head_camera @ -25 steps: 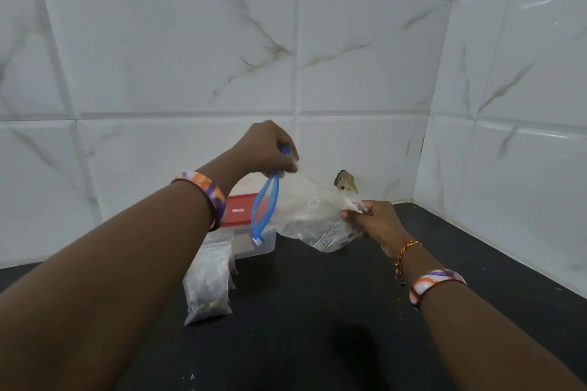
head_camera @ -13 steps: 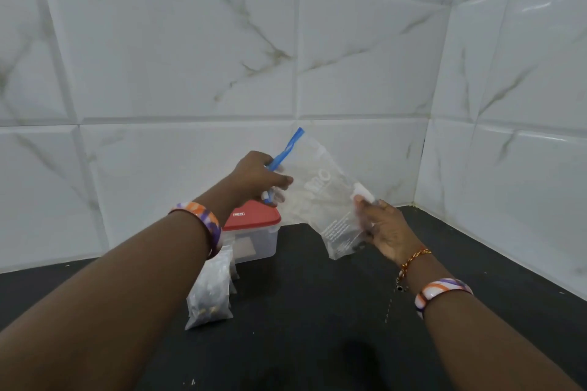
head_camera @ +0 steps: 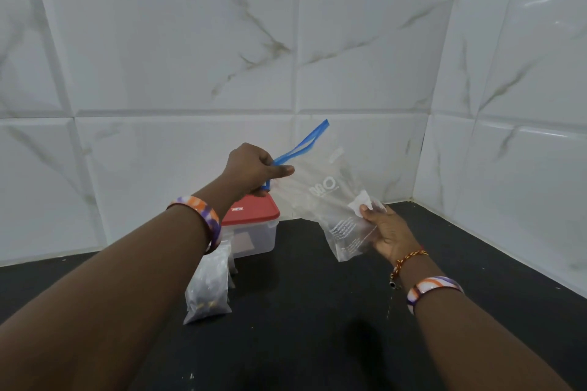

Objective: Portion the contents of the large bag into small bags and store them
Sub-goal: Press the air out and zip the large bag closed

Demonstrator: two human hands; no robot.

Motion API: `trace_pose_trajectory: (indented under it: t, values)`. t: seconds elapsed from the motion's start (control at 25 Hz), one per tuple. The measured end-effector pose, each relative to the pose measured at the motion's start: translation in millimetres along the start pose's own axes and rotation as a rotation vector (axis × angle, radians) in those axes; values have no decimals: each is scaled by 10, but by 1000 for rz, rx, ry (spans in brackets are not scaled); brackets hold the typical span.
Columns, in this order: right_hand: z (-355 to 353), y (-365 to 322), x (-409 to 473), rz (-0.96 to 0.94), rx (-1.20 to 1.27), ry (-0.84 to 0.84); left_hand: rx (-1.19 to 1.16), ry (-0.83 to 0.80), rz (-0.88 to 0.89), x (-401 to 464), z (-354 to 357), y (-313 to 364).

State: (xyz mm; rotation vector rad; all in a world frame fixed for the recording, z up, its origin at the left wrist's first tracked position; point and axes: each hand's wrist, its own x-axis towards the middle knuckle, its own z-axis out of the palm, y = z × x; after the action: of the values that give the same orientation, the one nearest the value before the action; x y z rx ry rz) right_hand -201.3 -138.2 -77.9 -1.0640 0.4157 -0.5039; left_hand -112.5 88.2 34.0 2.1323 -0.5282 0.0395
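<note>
A large clear zip bag (head_camera: 330,197) with a blue zip strip hangs in the air above the black counter. It looks nearly empty. My left hand (head_camera: 254,171) pinches the blue zip end at the bag's upper left. My right hand (head_camera: 386,232) holds the bag's lower right side, with the thumb pressed on the plastic near a white patch. A small clear filled bag (head_camera: 208,287) stands on the counter below my left forearm. Behind it sits a clear plastic box with a red lid (head_camera: 254,211).
The black counter (head_camera: 317,327) runs into a corner of white marble-look tiled walls (head_camera: 508,105) at the back and right. The small bag and the box stand near the back wall, left of centre.
The bag has turned from hanging open by its zip loop to lying stretched between both hands. My left hand dropped lower and my right hand shifted its hold to the bag's lower side.
</note>
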Motion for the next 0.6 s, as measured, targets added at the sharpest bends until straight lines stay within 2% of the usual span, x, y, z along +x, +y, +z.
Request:
trace_pose_trajectory:
  t: [0.08,0.16,0.24,0.36,0.44,0.52,0.6]
  values:
    - [22,-18,-34,21,19,-27,163,-32,72,-2,-22,21]
    - [8,-42,-76,51,120,-129,185,-97,48,10,-88,25]
    - [-23,-40,-80,28,126,-151,183,-106,-5,11,-142,12]
    - [7,17,-23,-28,33,2,347,22,73,-6,-96,-15]
    - [25,44,6,-43,-5,89,395,21,107,-47,-64,-11]
    - [-9,56,45,-54,-31,129,193,-122,28,-45,-78,7]
    - [-70,52,62,-44,-29,138,-190,-267,-171,-54,-120,58]
